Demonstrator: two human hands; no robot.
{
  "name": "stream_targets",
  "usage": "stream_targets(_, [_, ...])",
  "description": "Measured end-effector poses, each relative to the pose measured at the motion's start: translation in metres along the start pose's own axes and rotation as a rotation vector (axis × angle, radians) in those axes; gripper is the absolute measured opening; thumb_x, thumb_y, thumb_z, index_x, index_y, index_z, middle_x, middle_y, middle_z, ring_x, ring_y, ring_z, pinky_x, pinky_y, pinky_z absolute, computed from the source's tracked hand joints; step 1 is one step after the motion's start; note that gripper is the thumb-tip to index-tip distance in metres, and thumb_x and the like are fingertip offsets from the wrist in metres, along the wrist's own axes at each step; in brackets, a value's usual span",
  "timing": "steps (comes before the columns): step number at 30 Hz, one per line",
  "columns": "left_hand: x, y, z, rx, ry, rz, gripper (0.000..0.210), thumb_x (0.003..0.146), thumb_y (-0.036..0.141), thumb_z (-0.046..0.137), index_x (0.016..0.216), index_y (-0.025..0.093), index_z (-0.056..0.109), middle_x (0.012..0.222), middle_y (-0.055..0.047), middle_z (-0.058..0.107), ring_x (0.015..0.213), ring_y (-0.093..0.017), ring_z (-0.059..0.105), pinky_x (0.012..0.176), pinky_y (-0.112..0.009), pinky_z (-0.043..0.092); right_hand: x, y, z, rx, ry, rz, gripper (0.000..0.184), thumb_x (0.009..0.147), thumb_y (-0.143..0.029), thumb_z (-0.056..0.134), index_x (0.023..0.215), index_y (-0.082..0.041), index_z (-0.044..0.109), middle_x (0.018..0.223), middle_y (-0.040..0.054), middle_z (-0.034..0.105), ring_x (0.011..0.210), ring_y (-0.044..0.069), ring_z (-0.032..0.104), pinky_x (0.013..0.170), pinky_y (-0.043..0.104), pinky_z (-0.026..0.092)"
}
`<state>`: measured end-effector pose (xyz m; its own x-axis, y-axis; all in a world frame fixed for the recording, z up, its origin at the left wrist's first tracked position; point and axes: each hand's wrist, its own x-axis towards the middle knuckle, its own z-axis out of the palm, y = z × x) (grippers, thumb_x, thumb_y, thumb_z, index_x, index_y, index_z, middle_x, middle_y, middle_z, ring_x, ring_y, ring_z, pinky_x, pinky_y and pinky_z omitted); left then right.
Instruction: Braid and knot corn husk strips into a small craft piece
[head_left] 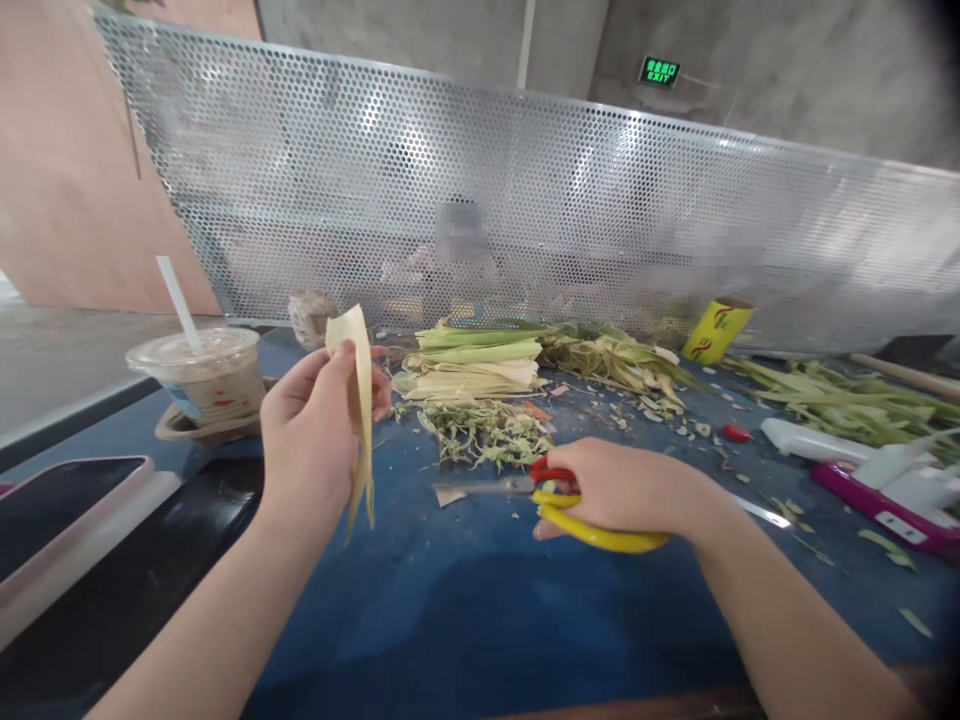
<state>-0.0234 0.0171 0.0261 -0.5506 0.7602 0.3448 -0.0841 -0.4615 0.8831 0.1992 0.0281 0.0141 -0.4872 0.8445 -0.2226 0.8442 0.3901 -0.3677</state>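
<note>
Between thumb and fingers, my left hand pinches a pale strip of corn husk, held up with its frayed end hanging down. My right hand is wrapped round a pair of scissors with red and yellow handles. Their blades point left, low over the blue table, apart from the strip; a small pale scrap is by the tips. Beyond the scissors lies a heap of thin shredded green strands. Behind that heap is a stack of flat corn husks.
On the left are a lidded drink cup with a straw, a phone and a black tray-like object. A yellow tube, loose husks and a purple-and-white tool are on the right. A perforated metal panel edges the table's back.
</note>
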Motion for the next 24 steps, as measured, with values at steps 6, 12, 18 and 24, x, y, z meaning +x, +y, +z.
stream_targets(6, [0.006, -0.015, -0.006, 0.049, -0.067, -0.012, 0.015, 0.073, 0.031, 0.06, 0.064, 0.019, 0.063, 0.053, 0.002, 0.055, 0.05, -0.01, 0.05, 0.044, -0.02, 0.038, 0.011, -0.031, 0.03, -0.089, -0.032, -0.198, 0.029, 0.063, -0.032, 0.064, 0.086, -0.016, 0.058, 0.079, 0.0064, 0.062, 0.063, 0.018, 0.057, 0.047, 0.024, 0.033])
stream_targets(12, [0.007, -0.018, -0.009, 0.125, -0.077, -0.022, 0.016, 0.073, 0.033, 0.058, 0.066, 0.019, 0.062, 0.056, 0.002, 0.056, 0.05, -0.01, 0.049, 0.045, -0.02, 0.039, 0.012, -0.036, 0.026, -0.224, 0.113, -0.323, 0.015, 0.078, -0.028, 0.053, 0.081, -0.014, 0.058, 0.077, 0.0078, 0.06, 0.068, 0.019, 0.057, 0.054, 0.026, 0.038])
stream_targets(18, [0.005, -0.019, -0.007, 0.228, -0.087, 0.017, 0.022, 0.074, 0.036, 0.056, 0.06, 0.019, 0.058, 0.055, 0.003, 0.056, 0.051, -0.01, 0.049, 0.047, -0.018, 0.038, 0.054, -0.049, 0.039, -0.278, 0.259, -0.476, 0.017, 0.078, -0.011, 0.051, 0.093, -0.014, 0.056, 0.089, 0.0084, 0.061, 0.089, 0.019, 0.054, 0.073, 0.027, 0.039])
stream_targets(24, [0.005, -0.021, -0.008, 0.267, -0.073, 0.052, 0.024, 0.074, 0.037, 0.055, 0.059, 0.018, 0.058, 0.053, 0.003, 0.055, 0.048, -0.009, 0.046, 0.045, -0.019, 0.034, 0.077, -0.059, 0.06, -0.275, 0.266, -0.464, 0.019, 0.07, -0.003, 0.053, 0.086, -0.013, 0.059, 0.077, 0.0082, 0.063, 0.074, 0.019, 0.056, 0.064, 0.028, 0.038])
